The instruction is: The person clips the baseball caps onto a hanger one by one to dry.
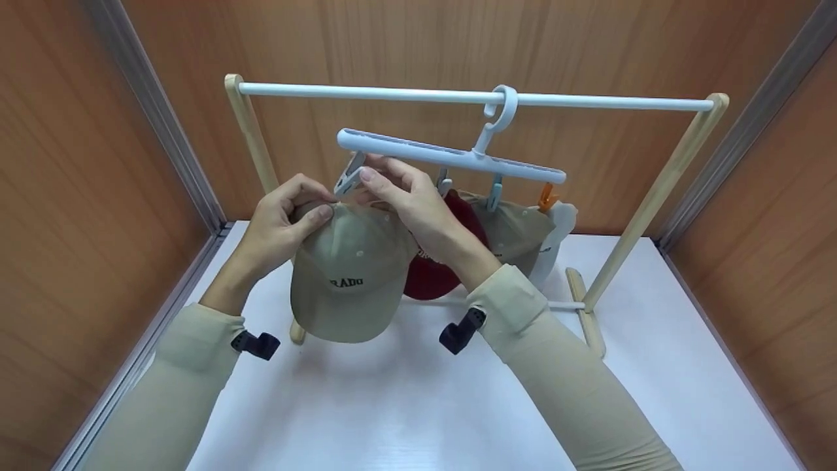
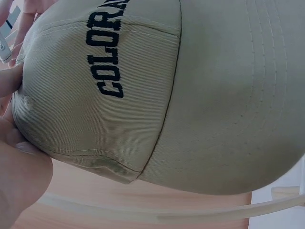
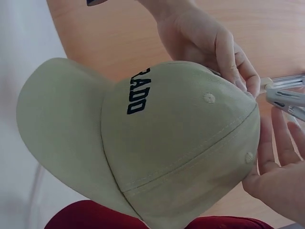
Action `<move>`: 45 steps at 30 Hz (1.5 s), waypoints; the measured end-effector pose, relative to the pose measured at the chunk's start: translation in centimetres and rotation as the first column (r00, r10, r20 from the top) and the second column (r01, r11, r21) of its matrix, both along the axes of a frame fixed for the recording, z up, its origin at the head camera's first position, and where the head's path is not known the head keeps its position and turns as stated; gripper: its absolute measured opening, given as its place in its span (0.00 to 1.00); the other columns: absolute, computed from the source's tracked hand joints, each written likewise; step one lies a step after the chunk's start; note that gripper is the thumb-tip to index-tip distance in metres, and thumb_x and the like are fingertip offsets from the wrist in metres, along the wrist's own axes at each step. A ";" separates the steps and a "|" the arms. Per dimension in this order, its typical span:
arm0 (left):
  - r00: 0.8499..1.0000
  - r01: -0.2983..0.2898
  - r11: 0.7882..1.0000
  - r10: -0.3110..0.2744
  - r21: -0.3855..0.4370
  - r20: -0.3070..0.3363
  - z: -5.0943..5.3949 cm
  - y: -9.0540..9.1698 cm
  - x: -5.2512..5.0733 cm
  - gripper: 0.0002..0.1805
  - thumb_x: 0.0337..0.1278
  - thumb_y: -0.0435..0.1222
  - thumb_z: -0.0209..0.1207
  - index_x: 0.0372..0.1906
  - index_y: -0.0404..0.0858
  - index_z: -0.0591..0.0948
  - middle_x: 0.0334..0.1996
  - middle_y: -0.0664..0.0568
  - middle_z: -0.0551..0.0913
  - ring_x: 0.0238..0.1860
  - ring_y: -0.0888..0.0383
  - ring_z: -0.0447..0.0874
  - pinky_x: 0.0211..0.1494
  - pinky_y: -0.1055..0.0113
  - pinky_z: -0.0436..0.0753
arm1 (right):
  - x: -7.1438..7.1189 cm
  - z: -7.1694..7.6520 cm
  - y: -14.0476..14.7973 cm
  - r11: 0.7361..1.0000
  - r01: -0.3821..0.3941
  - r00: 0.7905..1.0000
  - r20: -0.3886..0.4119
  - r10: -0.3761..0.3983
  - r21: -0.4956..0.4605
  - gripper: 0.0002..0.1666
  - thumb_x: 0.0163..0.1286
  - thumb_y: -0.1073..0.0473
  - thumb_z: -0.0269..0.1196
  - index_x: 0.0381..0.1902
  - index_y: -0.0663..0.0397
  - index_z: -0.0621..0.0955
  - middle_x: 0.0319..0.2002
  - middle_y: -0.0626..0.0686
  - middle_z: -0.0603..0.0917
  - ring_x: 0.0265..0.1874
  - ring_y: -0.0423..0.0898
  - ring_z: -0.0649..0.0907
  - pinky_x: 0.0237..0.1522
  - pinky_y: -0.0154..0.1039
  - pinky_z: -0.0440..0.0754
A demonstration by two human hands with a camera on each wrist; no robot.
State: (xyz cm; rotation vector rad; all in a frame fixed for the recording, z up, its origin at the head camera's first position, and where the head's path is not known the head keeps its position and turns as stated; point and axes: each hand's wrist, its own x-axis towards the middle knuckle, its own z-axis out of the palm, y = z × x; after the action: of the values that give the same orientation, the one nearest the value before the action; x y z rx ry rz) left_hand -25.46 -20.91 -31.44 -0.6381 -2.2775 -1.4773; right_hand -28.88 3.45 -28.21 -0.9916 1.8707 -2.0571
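A khaki baseball cap [image 1: 353,268] with dark lettering faces forward, brim down, under the left end of a pale blue hanger [image 1: 418,150]. My left hand [image 1: 278,222] pinches the cap's crown near its top, with the thumb in front. The right hand [image 1: 418,203] holds a grey clothespin [image 1: 348,175] that hangs from the hanger, its thumb on one handle. In the right wrist view, the clothespin [image 3: 287,101] sits just beside the crown's top [image 3: 252,100]. Whether its tips touch the fabric I cannot tell.
A dark red cap [image 1: 435,275], another khaki cap [image 1: 523,229] and a white item [image 1: 556,239] hang further right, below more clothespins, one of them orange [image 1: 547,197]. The hanger hooks over a white rail [image 1: 366,93] on a wooden-legged rack [image 1: 654,196]. Wood panels enclose the white table [image 1: 392,405].
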 end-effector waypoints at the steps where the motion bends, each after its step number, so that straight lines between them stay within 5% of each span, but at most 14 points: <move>1: 1.000 0.004 1.000 -0.004 0.002 -0.004 0.1 0.0 0.0 0.10 0.74 0.28 0.62 0.54 0.32 0.81 0.49 0.49 0.88 0.49 0.55 0.86 0.54 0.71 0.85 | 0.0 0.0 0.0 1.000 -0.005 1.000 0.001 0.005 -0.013 0.27 0.84 0.53 0.57 0.76 0.55 0.74 0.62 0.53 0.85 0.57 0.52 0.87 0.68 0.42 0.79; 8: 1.000 0.025 0.999 -0.025 0.024 -0.017 0.4 0.2 0.1 0.09 0.74 0.27 0.62 0.53 0.31 0.81 0.48 0.49 0.87 0.46 0.56 0.85 0.50 0.71 0.84 | 0.2 0.0 -0.2 0.997 0.019 1.000 -0.018 -0.021 -0.076 0.22 0.83 0.56 0.59 0.68 0.61 0.79 0.55 0.57 0.88 0.55 0.53 0.88 0.69 0.49 0.79; 15: 0.999 0.031 0.999 -0.031 0.011 -0.024 0.5 0.2 0.2 0.09 0.73 0.27 0.62 0.53 0.30 0.80 0.47 0.50 0.88 0.46 0.56 0.86 0.48 0.71 0.84 | 0.5 -0.1 -0.3 0.990 0.098 0.994 -0.029 -0.102 -0.105 0.23 0.80 0.58 0.64 0.66 0.64 0.82 0.55 0.57 0.89 0.56 0.51 0.89 0.63 0.43 0.84; 23: 0.996 0.070 0.997 -0.071 -0.012 -0.047 0.6 0.1 0.6 0.09 0.72 0.24 0.62 0.53 0.30 0.80 0.44 0.50 0.88 0.41 0.55 0.84 0.44 0.70 0.83 | 0.8 -0.1 -0.6 0.971 0.214 0.970 -0.093 -0.224 -0.103 0.14 0.77 0.56 0.68 0.52 0.58 0.91 0.43 0.53 0.93 0.50 0.49 0.91 0.64 0.40 0.81; 30: 0.991 0.090 0.996 -0.092 -0.016 -0.094 1.0 0.7 0.7 0.09 0.71 0.23 0.63 0.52 0.29 0.81 0.45 0.50 0.88 0.44 0.54 0.87 0.48 0.69 0.85 | 0.8 -0.2 -0.6 0.958 0.269 0.952 -0.121 -0.280 -0.097 0.13 0.76 0.56 0.69 0.52 0.57 0.91 0.43 0.52 0.94 0.50 0.47 0.91 0.65 0.40 0.80; 45: 0.987 -0.043 0.999 0.046 0.026 -0.152 0.7 2.8 1.0 0.09 0.71 0.24 0.63 0.52 0.31 0.81 0.45 0.53 0.87 0.49 0.55 0.88 0.52 0.70 0.85 | 0.6 -0.6 -0.5 0.929 0.365 0.908 -0.199 -0.368 -0.053 0.14 0.74 0.55 0.71 0.53 0.55 0.91 0.44 0.51 0.94 0.49 0.44 0.89 0.57 0.40 0.86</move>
State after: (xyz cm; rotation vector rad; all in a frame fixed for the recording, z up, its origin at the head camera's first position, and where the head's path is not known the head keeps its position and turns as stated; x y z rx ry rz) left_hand -24.48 -18.15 -30.71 -0.6654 -2.1429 -1.3818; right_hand -28.27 2.95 -28.81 -0.9463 2.3053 -2.2430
